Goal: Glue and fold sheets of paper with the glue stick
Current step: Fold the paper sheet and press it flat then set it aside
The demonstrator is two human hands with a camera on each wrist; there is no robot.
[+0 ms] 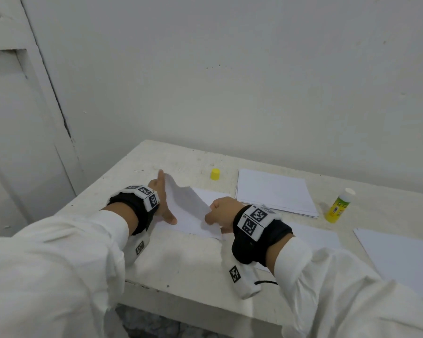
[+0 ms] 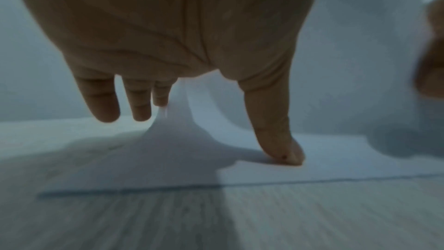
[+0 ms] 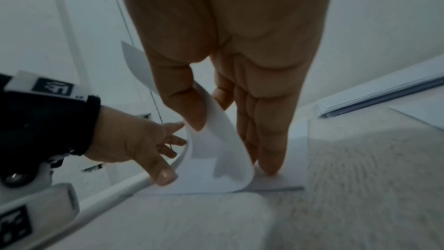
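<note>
mid-frame, right hand [image 1: 221, 212] pinched the lifted sheet [image 1: 188, 206] to fold it over; left hand [image 1: 163, 203], fingers straight, thumb pressing, steadied it. uncapped glue stick [image 1: 338, 206] stood at right.

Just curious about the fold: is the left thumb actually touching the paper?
Touching. The left wrist view shows the left hand's thumb tip planted on the sheet of paper.

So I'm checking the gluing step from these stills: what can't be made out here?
- Glue on the sheet: no view shows any; its curled flap hides the inner face.
- Glue stick label: head view, too small.
- Right hand fingertips: head view, hidden behind the flap.
- Sheet at far right: cut off by the edge.
</note>
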